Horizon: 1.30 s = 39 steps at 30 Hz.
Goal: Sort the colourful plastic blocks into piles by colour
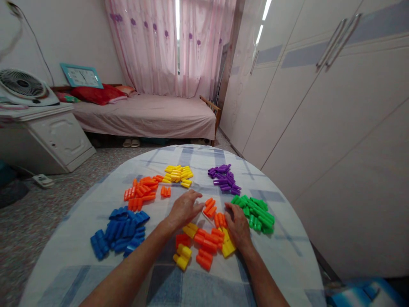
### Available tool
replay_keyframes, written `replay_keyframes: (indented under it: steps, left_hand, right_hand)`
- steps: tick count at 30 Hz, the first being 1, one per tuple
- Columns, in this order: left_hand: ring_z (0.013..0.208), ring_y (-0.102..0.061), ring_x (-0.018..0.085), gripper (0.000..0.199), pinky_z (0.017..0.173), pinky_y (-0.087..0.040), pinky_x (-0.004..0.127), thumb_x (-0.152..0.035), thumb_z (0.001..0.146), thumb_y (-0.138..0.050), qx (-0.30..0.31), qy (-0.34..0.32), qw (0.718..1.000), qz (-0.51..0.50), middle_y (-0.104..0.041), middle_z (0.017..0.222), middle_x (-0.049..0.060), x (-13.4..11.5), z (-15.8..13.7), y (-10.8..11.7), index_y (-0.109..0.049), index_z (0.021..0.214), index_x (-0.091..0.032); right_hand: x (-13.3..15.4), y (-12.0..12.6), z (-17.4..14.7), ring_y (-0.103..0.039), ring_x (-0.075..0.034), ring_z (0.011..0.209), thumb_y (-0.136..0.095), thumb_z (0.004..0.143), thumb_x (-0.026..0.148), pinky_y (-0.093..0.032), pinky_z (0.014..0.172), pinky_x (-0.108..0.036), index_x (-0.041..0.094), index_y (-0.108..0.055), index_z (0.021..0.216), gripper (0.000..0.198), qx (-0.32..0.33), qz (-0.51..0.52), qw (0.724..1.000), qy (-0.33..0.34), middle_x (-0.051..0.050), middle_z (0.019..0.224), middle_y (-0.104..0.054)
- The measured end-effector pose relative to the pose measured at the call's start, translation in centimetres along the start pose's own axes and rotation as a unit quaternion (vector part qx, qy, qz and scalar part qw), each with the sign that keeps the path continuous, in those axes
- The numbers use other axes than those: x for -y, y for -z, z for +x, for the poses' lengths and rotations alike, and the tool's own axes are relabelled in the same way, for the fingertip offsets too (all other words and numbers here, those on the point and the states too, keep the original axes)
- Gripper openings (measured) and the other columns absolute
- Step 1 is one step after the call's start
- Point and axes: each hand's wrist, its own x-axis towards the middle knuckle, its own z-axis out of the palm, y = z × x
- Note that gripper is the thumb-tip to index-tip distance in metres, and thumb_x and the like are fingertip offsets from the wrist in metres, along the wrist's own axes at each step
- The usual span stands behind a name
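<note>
My left hand (187, 209) hovers over the middle of the table, thumb and fingers apart, with nothing in it. Just right of its fingertips is a small orange plastic block (209, 207) with rounded ridges. My right hand (239, 224) has its fingers spread beside another orange block (220, 220); whether it touches that block I cannot tell. Between my forearms lie several larger orange blocks (207, 241) and yellow blocks (228, 245), some side by side. A yellow block (182, 256) sits at the near left of this group.
Around the round table's checked cloth (179, 285) lie piles of blue blocks (123, 230), orange blocks (142, 189), yellow blocks (178, 174), purple blocks (224, 178) and green blocks (256, 213). Beyond stand a bed (153, 113), a wardrobe (319, 128) and a cabinet (64, 138) with a fan (25, 85).
</note>
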Motion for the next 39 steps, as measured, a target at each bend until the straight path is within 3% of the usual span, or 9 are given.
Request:
replay_keyframes:
  steps: [5, 11, 19, 23, 28, 31, 33, 36, 39]
  left_hand:
    - [0.099, -0.056, 0.021, 0.04, 0.079, -0.044, 0.028, -0.043, 0.078, -0.058, 0.038, 0.007, 0.998, 0.055, -0.06, 0.105, 0.007, -3.5, -0.5, -2.8, -0.058, 0.112, -0.022]
    - [0.091, -0.057, 0.02, 0.023, 0.076, -0.043, 0.027, -0.032, 0.08, -0.055, 0.033, 0.011, 0.997, 0.064, -0.06, 0.098, 0.007, -3.2, 0.5, -3.6, -0.06, 0.097, -0.018]
    - [0.083, -0.059, 0.017, 0.017, 0.074, -0.044, 0.027, -0.016, 0.078, -0.049, -0.059, 0.07, 0.995, 0.032, -0.064, 0.088, 0.006, 1.1, 0.0, 2.0, -0.059, 0.091, -0.016]
    - [0.095, -0.057, 0.023, 0.031, 0.085, -0.044, 0.033, -0.015, 0.081, -0.042, -0.172, 0.09, 0.97, 0.144, -0.063, 0.101, 0.011, 5.6, -0.5, 5.4, -0.058, 0.108, -0.013]
    - [0.101, -0.054, 0.03, 0.03, 0.089, -0.042, 0.042, -0.023, 0.082, -0.044, -0.176, 0.109, 0.945, 0.253, -0.06, 0.104, 0.017, 7.2, -1.2, 6.3, -0.062, 0.103, -0.011]
    - [0.108, -0.053, 0.025, 0.032, 0.094, -0.041, 0.036, -0.027, 0.085, -0.043, -0.126, 0.078, 0.973, 0.176, -0.058, 0.114, 0.013, 3.8, -2.5, 5.0, -0.059, 0.11, -0.014]
    - [0.101, -0.057, 0.021, 0.036, 0.088, -0.045, 0.031, -0.032, 0.086, -0.043, -0.01, 0.05, 0.994, 0.096, -0.059, 0.112, 0.009, 0.9, -3.9, 4.1, -0.056, 0.116, -0.018]
    - [0.098, -0.059, 0.022, 0.035, 0.081, -0.046, 0.031, -0.031, 0.083, -0.047, 0.113, 0.029, 0.99, 0.082, -0.059, 0.109, 0.007, -1.9, -5.9, 3.0, -0.057, 0.115, -0.021]
    - [0.096, -0.059, 0.022, 0.033, 0.077, -0.045, 0.03, -0.023, 0.077, -0.05, 0.163, 0.016, 0.984, 0.077, -0.058, 0.105, 0.007, -2.1, -6.7, 2.3, -0.058, 0.109, -0.022]
  right_hand:
    - [-0.1, 0.0, 0.0, -0.056, -0.022, 0.1, -0.041, 0.08, 0.023, -0.042, 0.093, -0.039, 0.016, -0.06, 0.104, 0.031, -0.001, 0.007, 1.0, 0.005, -0.01, 0.104, -0.063]
    - [-0.2, -0.1, 0.1, -0.055, -0.023, 0.1, -0.041, 0.08, 0.023, -0.043, 0.093, -0.04, 0.015, -0.06, 0.104, 0.031, -0.001, 0.001, 1.0, 0.01, -0.01, 0.104, -0.063]
    - [-0.1, -0.1, 0.0, -0.056, -0.022, 0.1, -0.042, 0.08, 0.022, -0.043, 0.093, -0.039, 0.016, -0.06, 0.105, 0.031, -0.002, -0.004, 1.0, 0.006, -0.009, 0.104, -0.063]
    - [0.0, 0.0, 0.1, -0.056, -0.023, 0.099, -0.042, 0.08, 0.022, -0.044, 0.092, -0.04, 0.015, -0.061, 0.104, 0.032, -0.006, -0.005, 1.0, 0.007, -0.01, 0.102, -0.064]
    - [0.0, -0.1, 0.0, -0.056, -0.022, 0.098, -0.042, 0.079, 0.021, -0.045, 0.091, -0.04, 0.015, -0.061, 0.104, 0.031, -0.014, -0.009, 1.0, 0.015, -0.01, 0.101, -0.064]
    - [-0.1, -0.2, 0.0, -0.056, -0.022, 0.099, -0.042, 0.08, 0.02, -0.044, 0.092, -0.039, 0.016, -0.061, 0.104, 0.031, -0.012, -0.014, 1.0, 0.017, -0.009, 0.102, -0.063]
    - [-0.2, -0.2, 0.0, -0.055, -0.022, 0.099, -0.042, 0.08, 0.02, -0.044, 0.093, -0.039, 0.016, -0.06, 0.105, 0.031, -0.01, -0.017, 1.0, 0.017, -0.009, 0.103, -0.063]
    - [-0.3, -0.2, 0.0, -0.055, -0.022, 0.1, -0.042, 0.081, 0.021, -0.043, 0.093, -0.04, 0.016, -0.06, 0.105, 0.031, -0.01, -0.015, 1.0, 0.017, -0.009, 0.104, -0.063]
    - [-0.3, -0.1, 0.0, -0.055, -0.022, 0.1, -0.043, 0.081, 0.022, -0.043, 0.093, -0.04, 0.015, -0.06, 0.105, 0.031, -0.006, -0.012, 1.0, 0.017, -0.009, 0.104, -0.063]
